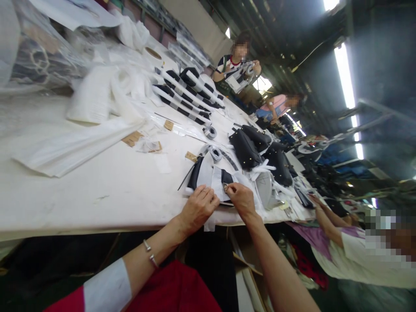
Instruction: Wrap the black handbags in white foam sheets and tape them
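In front of me at the table's edge lies a black handbag [193, 174] with white tissue paper [205, 173] over its front. My left hand [199, 208] is closed on the bag's near edge, fingers bent together over the paper. The thumb and fingers of my right hand [242, 200] pinch the small metal clasp [225, 187] on the bag's black strap tab [226, 175]. Just behind the bag sits a wrapped coil of strap [215, 153]. A brown tag [191, 156] lies by the bag's upper left corner.
Several black bags [245, 149] stand to the right, and wrapped black pieces [182, 102] lie further back. White foam sheeting [74, 143] covers part of the table's left. A co-worker's arms [328, 221] reach in from the right. Two people [238, 69] stand beyond the table.
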`<state>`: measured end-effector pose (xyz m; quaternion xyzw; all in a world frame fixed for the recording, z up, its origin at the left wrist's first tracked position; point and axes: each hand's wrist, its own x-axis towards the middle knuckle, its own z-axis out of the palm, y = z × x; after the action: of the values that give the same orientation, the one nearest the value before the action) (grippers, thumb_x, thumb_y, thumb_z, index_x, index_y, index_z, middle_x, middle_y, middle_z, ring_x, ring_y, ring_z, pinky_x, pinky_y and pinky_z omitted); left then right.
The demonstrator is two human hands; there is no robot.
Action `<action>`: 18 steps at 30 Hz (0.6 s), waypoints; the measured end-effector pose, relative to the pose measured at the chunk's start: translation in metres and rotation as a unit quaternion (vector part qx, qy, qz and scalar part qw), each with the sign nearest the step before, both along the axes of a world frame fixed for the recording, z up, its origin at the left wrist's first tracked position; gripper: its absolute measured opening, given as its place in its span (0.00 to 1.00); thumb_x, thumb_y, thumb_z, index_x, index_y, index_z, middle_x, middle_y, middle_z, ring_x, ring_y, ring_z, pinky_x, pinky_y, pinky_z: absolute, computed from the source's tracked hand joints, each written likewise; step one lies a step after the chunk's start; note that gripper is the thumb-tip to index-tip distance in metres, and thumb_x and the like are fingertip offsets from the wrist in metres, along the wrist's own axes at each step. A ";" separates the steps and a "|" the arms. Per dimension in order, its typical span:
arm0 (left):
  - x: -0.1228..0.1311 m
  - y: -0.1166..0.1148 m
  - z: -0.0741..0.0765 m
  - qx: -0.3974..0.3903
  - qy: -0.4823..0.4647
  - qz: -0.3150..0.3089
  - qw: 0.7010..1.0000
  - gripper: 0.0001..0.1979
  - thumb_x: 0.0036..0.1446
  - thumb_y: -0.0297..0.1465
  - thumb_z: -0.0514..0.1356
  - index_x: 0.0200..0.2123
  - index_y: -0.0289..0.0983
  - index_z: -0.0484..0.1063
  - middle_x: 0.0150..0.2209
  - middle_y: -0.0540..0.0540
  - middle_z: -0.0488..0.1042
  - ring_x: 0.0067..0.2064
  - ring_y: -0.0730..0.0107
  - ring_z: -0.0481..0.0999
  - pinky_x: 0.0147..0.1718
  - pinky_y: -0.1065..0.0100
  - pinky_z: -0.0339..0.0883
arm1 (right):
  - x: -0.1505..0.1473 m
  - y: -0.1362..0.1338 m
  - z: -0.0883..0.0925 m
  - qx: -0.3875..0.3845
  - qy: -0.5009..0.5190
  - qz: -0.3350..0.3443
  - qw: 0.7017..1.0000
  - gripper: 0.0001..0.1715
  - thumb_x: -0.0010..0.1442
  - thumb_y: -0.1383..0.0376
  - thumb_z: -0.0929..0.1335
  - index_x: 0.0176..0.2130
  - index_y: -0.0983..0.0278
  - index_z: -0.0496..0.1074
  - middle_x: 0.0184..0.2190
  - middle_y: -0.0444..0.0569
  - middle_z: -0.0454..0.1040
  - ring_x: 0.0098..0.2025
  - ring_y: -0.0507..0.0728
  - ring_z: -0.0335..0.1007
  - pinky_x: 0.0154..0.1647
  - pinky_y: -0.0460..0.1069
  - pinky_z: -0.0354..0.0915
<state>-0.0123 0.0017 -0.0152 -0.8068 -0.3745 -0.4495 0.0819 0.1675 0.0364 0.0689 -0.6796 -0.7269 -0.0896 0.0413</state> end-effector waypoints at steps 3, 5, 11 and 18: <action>0.001 0.000 0.000 0.002 -0.005 0.008 1.000 0.09 0.66 0.23 0.49 0.42 0.34 0.69 0.43 0.40 0.76 0.48 0.64 0.75 0.54 0.58 0.65 | 0.005 0.000 -0.002 0.010 0.079 -0.011 0.997 0.11 0.58 0.65 0.66 0.34 0.63 0.79 0.34 0.49 0.81 0.36 0.56 0.75 0.42 0.47 0.63; 0.001 0.000 0.000 0.000 -0.006 0.010 1.000 0.09 0.66 0.23 0.50 0.42 0.34 0.69 0.43 0.40 0.76 0.48 0.64 0.75 0.55 0.58 0.65 | 0.007 0.000 0.003 -0.018 0.133 -0.033 0.990 0.12 0.57 0.64 0.66 0.33 0.62 0.79 0.34 0.47 0.81 0.36 0.56 0.75 0.42 0.47 0.64; -0.001 -0.001 0.000 0.006 0.001 0.012 1.000 0.10 0.66 0.23 0.49 0.43 0.34 0.69 0.43 0.40 0.76 0.49 0.64 0.74 0.55 0.58 0.65 | 0.006 0.003 0.015 -0.097 0.229 -0.110 0.962 0.13 0.48 0.56 0.72 0.29 0.63 0.79 0.27 0.46 0.80 0.30 0.55 0.73 0.33 0.47 0.63; -0.002 0.000 -0.001 0.013 0.015 0.005 1.000 0.08 0.66 0.24 0.51 0.43 0.33 0.69 0.43 0.40 0.75 0.48 0.64 0.75 0.56 0.58 0.64 | 0.011 0.016 0.006 -0.169 0.384 -0.200 0.885 0.16 0.41 0.55 0.75 0.24 0.65 0.73 0.11 0.37 0.60 0.16 0.47 0.50 0.17 0.45 0.46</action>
<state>-0.0139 0.0016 -0.0160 -0.8105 -0.3714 -0.4419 0.0997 0.1784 0.0519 0.0751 -0.7885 -0.5067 0.2969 0.1829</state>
